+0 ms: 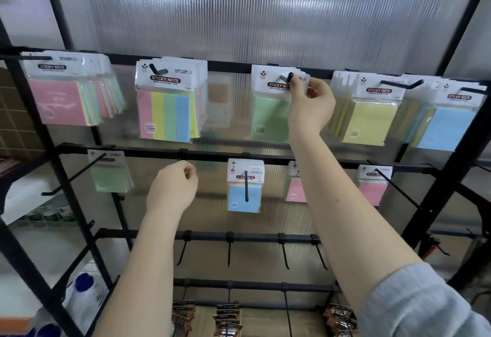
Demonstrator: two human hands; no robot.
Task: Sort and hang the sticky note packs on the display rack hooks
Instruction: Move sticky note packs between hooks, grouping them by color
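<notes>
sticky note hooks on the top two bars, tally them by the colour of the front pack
Pink front: 3 (top far left, lower bar and)
Striped multicolour front: 1
Green front: 2 (top, lower bar)
Yellow front: 1
Blue front: 2 (top far right, lower bar)
Total: 9 loaded hooks

Both forearms are bare, no rings or watch showing. Right arm has a light grey-blue sleeve point(414, 307) pushed up near the elbow, soft ribbed-looking fabric.
</notes>
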